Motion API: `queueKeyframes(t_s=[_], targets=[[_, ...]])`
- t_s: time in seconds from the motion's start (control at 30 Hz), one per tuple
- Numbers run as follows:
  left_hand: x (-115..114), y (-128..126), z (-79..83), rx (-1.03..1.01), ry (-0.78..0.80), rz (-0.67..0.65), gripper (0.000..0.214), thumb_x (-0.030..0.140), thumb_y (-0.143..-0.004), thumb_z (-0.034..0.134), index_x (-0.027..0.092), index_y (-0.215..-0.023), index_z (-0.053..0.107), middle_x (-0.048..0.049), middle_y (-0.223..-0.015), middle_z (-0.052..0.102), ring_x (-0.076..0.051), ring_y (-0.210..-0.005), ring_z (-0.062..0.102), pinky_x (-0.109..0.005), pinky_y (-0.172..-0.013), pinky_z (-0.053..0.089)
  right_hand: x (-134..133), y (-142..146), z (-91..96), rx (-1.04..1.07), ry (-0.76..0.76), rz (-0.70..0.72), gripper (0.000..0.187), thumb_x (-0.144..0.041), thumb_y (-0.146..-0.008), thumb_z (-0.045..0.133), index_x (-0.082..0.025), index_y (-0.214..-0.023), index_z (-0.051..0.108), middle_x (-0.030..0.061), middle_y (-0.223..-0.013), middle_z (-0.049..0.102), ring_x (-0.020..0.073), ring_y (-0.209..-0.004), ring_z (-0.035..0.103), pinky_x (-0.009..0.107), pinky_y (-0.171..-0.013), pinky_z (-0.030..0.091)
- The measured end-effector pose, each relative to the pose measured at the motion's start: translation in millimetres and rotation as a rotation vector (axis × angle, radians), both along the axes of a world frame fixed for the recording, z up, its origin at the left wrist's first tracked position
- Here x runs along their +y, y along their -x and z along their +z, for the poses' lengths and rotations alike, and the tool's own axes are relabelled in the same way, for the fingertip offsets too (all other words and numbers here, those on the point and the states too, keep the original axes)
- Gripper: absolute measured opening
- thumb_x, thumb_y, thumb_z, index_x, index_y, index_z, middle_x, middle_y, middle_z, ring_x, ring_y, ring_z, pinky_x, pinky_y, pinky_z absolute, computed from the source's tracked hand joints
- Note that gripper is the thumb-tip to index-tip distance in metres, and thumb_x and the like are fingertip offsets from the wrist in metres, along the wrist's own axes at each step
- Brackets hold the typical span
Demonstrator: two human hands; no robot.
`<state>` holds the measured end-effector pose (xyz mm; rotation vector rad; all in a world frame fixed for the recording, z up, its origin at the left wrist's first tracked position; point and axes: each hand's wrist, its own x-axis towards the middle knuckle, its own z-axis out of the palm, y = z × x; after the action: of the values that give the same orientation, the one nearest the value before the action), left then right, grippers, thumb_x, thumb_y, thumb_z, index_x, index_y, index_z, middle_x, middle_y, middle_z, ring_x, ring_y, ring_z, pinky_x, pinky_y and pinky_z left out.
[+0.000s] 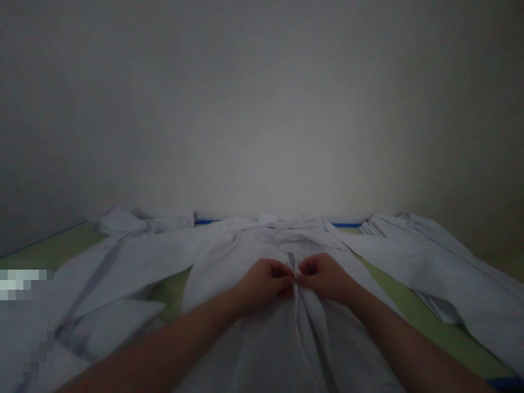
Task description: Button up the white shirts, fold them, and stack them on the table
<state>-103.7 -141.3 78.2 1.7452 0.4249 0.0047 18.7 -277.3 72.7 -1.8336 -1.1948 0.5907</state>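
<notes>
A white garment [282,338] lies spread out on a green surface [53,248] in front of me, its front opening running down the middle. My left hand [266,281] pinches the left edge of that opening with curled fingers. My right hand [323,277] pinches the right edge, and the fingertips of both hands nearly meet at the centre seam. Both forearms reach in from the bottom of the view.
More white cloth [442,262] lies heaped at the right, and more white cloth [123,262] spreads to the left. A plain pale wall [262,109] rises right behind the surface, which has a blue border [204,222]. The light is dim.
</notes>
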Motion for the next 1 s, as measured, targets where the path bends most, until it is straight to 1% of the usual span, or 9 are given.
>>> queueKeyframes(t_s=[0.13,0.27,0.37,0.5,0.6,0.7,0.77,0.9,1.0], targets=[[-1,-4,-2.1,-0.046,-0.006,0.060,0.021,0.027,-0.066,0.065,0.014,-0.082,0.058,0.0007,-0.063,0.061,-0.012,-0.055,0.059,-0.026,-0.059,0.049,-1,1,-2.4,-0.143,0.006,-0.032,0.018,-0.025,-0.063,0.055,-0.014,-0.053,0.045,-0.0052,-0.049,0.036,0.0053,-0.048,0.031,0.019,-0.045,0.020],[-2,-8,-3.4,-0.081,-0.059,0.078,0.019,0.026,-0.066,0.065,0.015,-0.078,0.053,0.0015,-0.061,0.059,-0.013,-0.054,0.060,-0.026,-0.056,0.049,-4,5,-2.4,-0.321,-0.020,-0.072,0.018,-0.024,-0.064,0.053,-0.014,-0.051,0.046,-0.0042,-0.048,0.039,0.0058,-0.049,0.035,0.020,-0.047,0.020],[-2,-9,-2.7,-0.070,-0.137,0.067,0.018,0.027,-0.068,0.063,0.015,-0.077,0.053,0.0008,-0.060,0.060,-0.013,-0.053,0.060,-0.025,-0.054,0.048,-5,9,2.1,-0.375,-0.021,-0.110,0.014,-0.022,-0.063,0.054,-0.015,-0.052,0.050,-0.0033,-0.048,0.045,0.0066,-0.050,0.039,0.020,-0.048,0.021],[-2,-10,-1.9,-0.084,-0.214,0.060,0.017,0.028,-0.068,0.061,0.016,-0.078,0.052,0.0004,-0.060,0.061,-0.013,-0.053,0.060,-0.023,-0.052,0.046,-7,9,6.6,-0.363,-0.036,-0.132,0.008,-0.022,-0.063,0.055,-0.016,-0.060,0.058,-0.0018,-0.054,0.053,0.0078,-0.053,0.044,0.019,-0.050,0.025],[-2,-11,-1.4,-0.092,-0.239,0.043,0.016,0.028,-0.070,0.059,0.017,-0.078,0.052,0.0002,-0.060,0.061,-0.013,-0.054,0.060,-0.023,-0.051,0.045,-6,6,6.3,-0.343,-0.045,-0.108,0.008,-0.022,-0.063,0.056,-0.016,-0.059,0.058,-0.0021,-0.053,0.053,0.0075,-0.052,0.044,0.019,-0.049,0.025],[-3,-12,-0.8,-0.112,-0.252,0.032,0.015,0.028,-0.070,0.059,0.017,-0.077,0.051,0.0002,-0.060,0.061,-0.013,-0.054,0.059,-0.023,-0.051,0.044,-4,3,4.7,-0.295,-0.048,-0.073,0.012,-0.024,-0.066,0.055,-0.015,-0.059,0.058,-0.0018,-0.053,0.052,0.0071,-0.051,0.043,0.019,-0.048,0.026],[-4,-13,-0.4,-0.125,-0.224,0.036,0.014,0.026,-0.069,0.060,0.017,-0.075,0.050,0.0009,-0.058,0.060,-0.013,-0.053,0.059,-0.023,-0.052,0.044,-4,1,3.8,-0.266,-0.053,-0.061,0.015,-0.027,-0.069,0.054,-0.015,-0.062,0.060,-0.0013,-0.054,0.053,0.0073,-0.051,0.044,0.019,-0.048,0.027],[-4,-17,0.2,-0.139,-0.121,0.063,0.015,0.022,-0.066,0.061,0.017,-0.072,0.048,0.0025,-0.056,0.057,-0.013,-0.052,0.058,-0.024,-0.053,0.046,-4,-1,3.4,-0.270,-0.078,-0.040,0.018,-0.027,-0.072,0.054,-0.014,-0.064,0.062,-0.0009,-0.056,0.054,0.0076,-0.052,0.044,0.019,-0.048,0.027],[-3,-20,0.9,-0.147,-0.082,0.087,0.017,0.021,-0.064,0.062,0.018,-0.072,0.047,0.0039,-0.056,0.055,-0.012,-0.051,0.057,-0.024,-0.053,0.046,-4,-4,5.3,-0.257,-0.083,0.024,0.019,-0.027,-0.074,0.052,-0.014,-0.067,0.064,-0.0014,-0.056,0.054,0.0075,-0.052,0.043,0.019,-0.048,0.027]])
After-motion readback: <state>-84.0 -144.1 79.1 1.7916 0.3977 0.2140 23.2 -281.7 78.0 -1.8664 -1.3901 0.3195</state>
